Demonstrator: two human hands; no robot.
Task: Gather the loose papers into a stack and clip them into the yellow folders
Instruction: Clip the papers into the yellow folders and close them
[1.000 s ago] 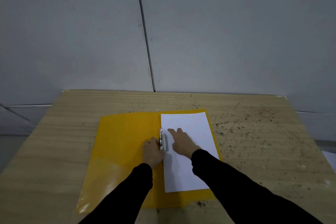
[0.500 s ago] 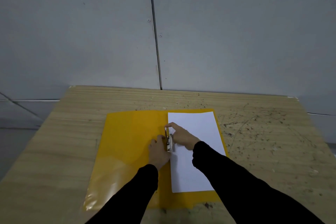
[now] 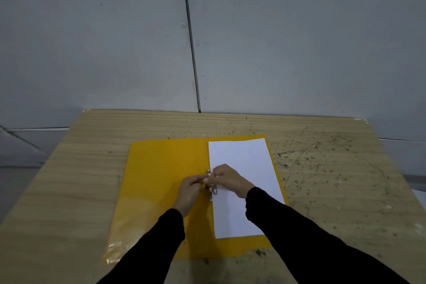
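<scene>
A yellow folder lies open and flat on the wooden table. A stack of white paper rests on its right half, left edge along the spine. A small metal clip sits at the spine over that edge. My left hand comes from the left with its fingers curled onto the clip. My right hand lies over the paper's left edge and pinches the clip from the right. Fingertips of both hands meet at the clip, which they partly hide.
The wooden table is scratched and speckled with dark marks on its right side. A grey panelled wall stands right behind the table's far edge. The folder's near left corner shines with glare.
My right hand has slid from flat on the paper onto the clip. My left hand has closed in on the clip from the left. The view has shifted slightly.
</scene>
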